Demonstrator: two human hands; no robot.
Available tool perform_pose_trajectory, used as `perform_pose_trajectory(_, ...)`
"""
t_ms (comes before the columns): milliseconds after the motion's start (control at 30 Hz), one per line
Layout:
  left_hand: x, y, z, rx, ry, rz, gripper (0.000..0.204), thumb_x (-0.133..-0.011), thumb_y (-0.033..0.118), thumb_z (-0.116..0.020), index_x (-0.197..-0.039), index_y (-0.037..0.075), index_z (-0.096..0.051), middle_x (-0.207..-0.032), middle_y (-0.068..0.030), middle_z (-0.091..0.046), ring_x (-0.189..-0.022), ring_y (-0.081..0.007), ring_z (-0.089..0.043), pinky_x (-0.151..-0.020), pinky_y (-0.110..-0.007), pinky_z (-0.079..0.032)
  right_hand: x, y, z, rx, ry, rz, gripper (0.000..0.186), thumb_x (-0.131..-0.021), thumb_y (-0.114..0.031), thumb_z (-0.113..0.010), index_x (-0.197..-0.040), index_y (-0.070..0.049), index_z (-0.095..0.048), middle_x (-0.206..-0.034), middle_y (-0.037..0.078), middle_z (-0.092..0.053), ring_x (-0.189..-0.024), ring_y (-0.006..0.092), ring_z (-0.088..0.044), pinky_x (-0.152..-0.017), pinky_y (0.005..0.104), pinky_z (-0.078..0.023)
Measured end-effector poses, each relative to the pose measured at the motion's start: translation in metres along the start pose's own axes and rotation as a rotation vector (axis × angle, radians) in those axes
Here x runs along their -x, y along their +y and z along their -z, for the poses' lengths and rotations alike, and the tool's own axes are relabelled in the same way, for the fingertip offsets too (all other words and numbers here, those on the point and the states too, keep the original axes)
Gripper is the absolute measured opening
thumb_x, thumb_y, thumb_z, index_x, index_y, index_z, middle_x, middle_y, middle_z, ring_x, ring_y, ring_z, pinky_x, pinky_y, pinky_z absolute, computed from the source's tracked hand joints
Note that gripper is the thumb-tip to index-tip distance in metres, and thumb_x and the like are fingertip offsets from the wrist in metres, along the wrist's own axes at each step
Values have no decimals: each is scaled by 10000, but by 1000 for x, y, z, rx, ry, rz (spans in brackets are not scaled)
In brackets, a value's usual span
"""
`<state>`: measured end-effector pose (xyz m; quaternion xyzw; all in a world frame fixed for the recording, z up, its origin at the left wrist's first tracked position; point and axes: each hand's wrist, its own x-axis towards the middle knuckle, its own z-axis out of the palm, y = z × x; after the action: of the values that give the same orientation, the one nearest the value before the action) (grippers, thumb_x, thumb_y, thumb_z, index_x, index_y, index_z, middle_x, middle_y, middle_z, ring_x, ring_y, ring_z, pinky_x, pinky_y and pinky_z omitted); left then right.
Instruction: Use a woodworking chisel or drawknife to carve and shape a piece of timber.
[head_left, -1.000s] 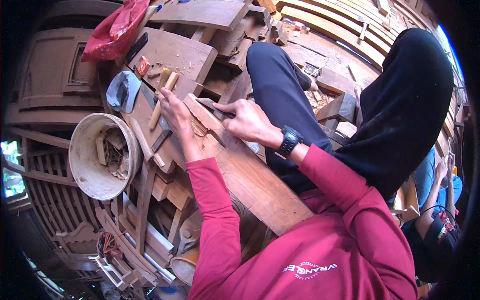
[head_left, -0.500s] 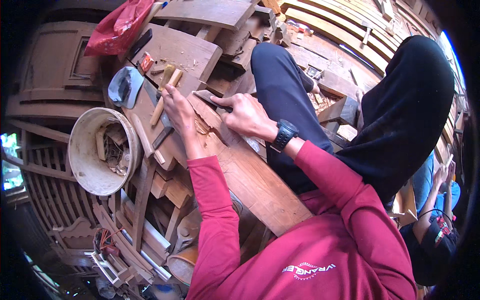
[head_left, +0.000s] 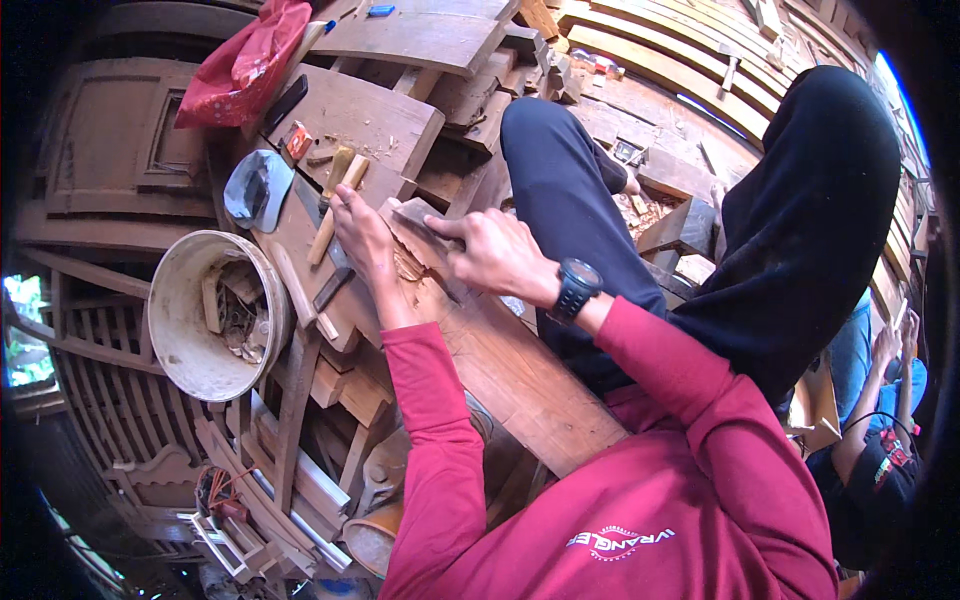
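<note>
We have the wooden plank lying lengthwise from near right to far left, its far end between our left hand, fingers close together, grip unclear, and right hand, pinching a flat strip.

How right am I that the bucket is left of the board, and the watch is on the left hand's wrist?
Not quite: the head view shows the watch on the wrist of the right hand. The bucket is indeed left of the board.

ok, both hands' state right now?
Left hand: by the wooden board, grip can't be told.
Right hand: closed on a flat piece at the board's end.
</note>
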<state>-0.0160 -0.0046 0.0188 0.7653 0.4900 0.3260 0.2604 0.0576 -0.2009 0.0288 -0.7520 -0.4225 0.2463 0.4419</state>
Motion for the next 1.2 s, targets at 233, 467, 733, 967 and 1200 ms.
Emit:
perform_pose_trajectory(233,-4,5,-5,27,-53,20,681,-1077,477,-270,-1337,-102,-516,-1319,-356,-552,-1254,-490,-509,-1055,-508,-385,-17,7,2,35,54,65,573,-726,-132,-581,-1288,-147,-687,-731,275,-645,-682,412,-671,-683,486,-558)
perform_pose_trajectory(467,2,14,5,-22,-90,63,683,-1071,499,-265,-1351,-66,-527,-1324,-335,-564,-1255,-485,-515,-1054,-511,-390,-4,1,-3,49,59,53,543,-746,-130,-572,-1273,-153,-700,-746,284,-649,-702,413,-676,-710,496,-562)
perform_pose_trajectory(733,-6,-18,-4,-29,7,-10,704,-1057,555,-281,-1295,-40,-573,-1124,-257,-640,-1057,-391,-607,-944,-460,-446,-5,3,-4,3,37,38,556,-746,-151,-580,-1292,-161,-688,-755,285,-654,-697,424,-674,-705,496,-557)
perform_pose_trajectory(967,-5,-9,-14,-5,6,-51,689,-1056,558,-285,-1266,-16,-604,-1085,-236,-648,-1039,-384,-605,-929,-459,-444,-22,0,9,74,36,63,543,-743,-138,-577,-1272,-141,-701,-756,283,-657,-719,425,-675,-721,497,-559)
perform_pose_trajectory(1200,-4,-1,0,-7,-33,-3,663,-1068,507,-280,-1310,-40,-567,-1204,-278,-611,-1140,-432,-571,-979,-491,-427,-7,-4,2,84,38,40,550,-747,-127,-577,-1281,-172,-698,-751,269,-663,-711,419,-680,-695,493,-562)
